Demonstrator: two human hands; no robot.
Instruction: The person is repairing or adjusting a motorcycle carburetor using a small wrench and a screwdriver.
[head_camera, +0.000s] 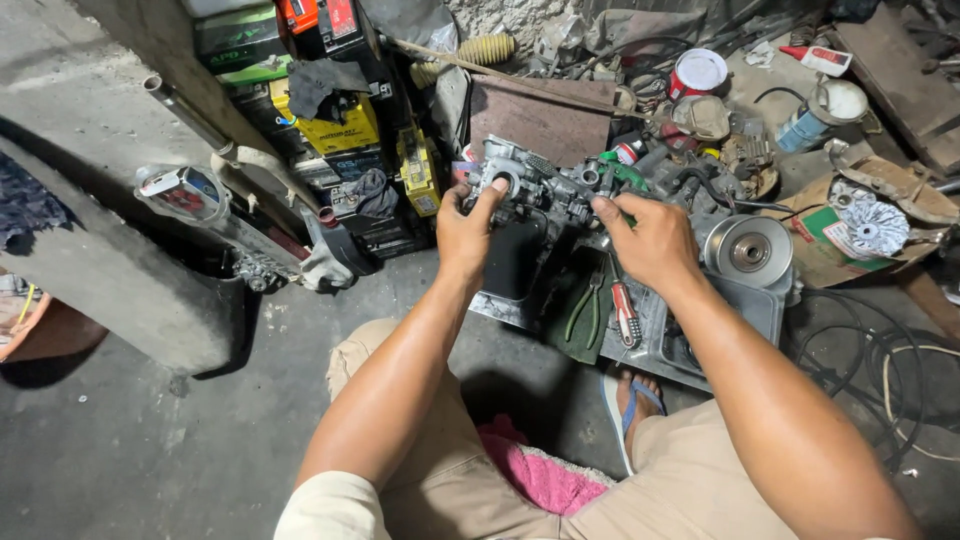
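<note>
My left hand (466, 232) grips a grey metal carburetor (525, 185) by its left end and holds it up in front of me. My right hand (646, 240) is closed around a green-handled tool (622, 172) whose tip points at the right side of the carburetor. The tool's shaft is mostly hidden by my fingers. Below both hands, pliers with green grips (585, 310) and a red-handled tool (626, 312) lie on a metal tray (735, 312).
A round silver pulley (748, 250) sits to the right of my right hand. Stacked batteries and boxes (340, 120) stand at the back left. A red can (696, 72), a spray bottle (808, 122) and black cables (880, 360) lie around. My sandalled foot (632, 402) rests below the tray.
</note>
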